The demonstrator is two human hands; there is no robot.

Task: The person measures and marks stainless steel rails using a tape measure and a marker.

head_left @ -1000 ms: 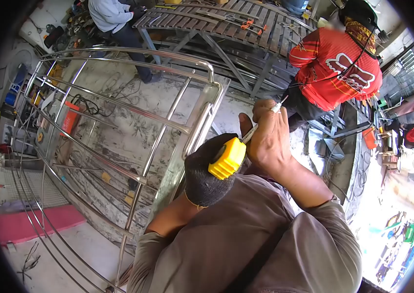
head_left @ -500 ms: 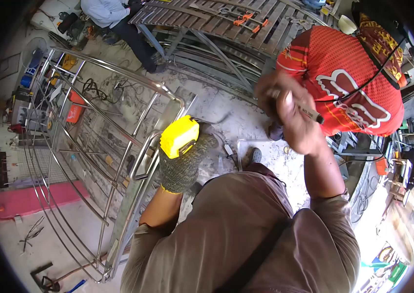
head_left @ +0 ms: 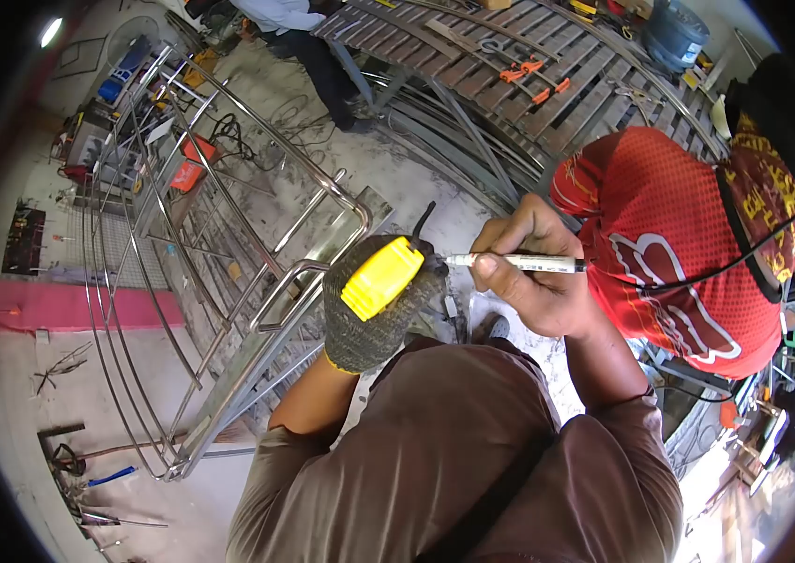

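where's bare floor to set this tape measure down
Bare concrete floor lies below the pink strip, left of the steel frame. A smaller pale patch sits between the frame's top corner and the slatted rack. Crowded: around the person in red on the right, and the cabled gear at upper left.

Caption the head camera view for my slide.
Gloved left hand holds yellow tape measure; right hand grips marker.

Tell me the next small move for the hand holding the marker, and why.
Probably ease the marker tip down onto the steel frame just beside the tape measure. The right hand holds the marker level, its tip close to the yellow case that the gloved left hand grips by the frame. Whether the tip touches metal cannot be seen.
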